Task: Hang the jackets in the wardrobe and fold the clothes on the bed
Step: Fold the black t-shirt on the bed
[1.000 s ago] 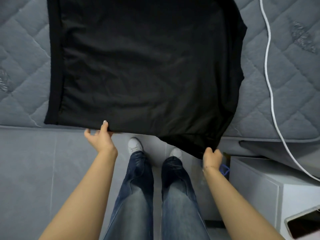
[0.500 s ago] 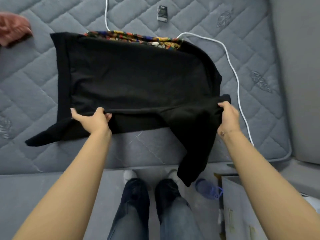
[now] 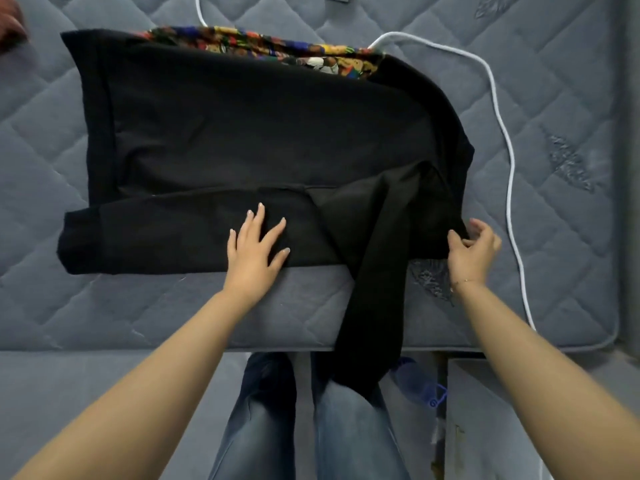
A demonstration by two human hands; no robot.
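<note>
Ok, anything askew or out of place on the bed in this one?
Yes: one sleeve of the black garment hangs off the grey quilted mattress edge, unfolded. A white cable runs under the clothes, and a colourful patterned cloth pokes out beneath.

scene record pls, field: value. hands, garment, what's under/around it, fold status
left hand: left hand flat, fingers spread, presses the folded near edge of the black garment
right hand: right hand pinches the garment's right corner
garment: on the grey mattress, near edge folded over, one sleeve hanging off the bed edge
under garment: patterned cloth showing at the far edge
nearby: white cable to the right
fold status: partly folded, sleeve not yet tucked
</note>
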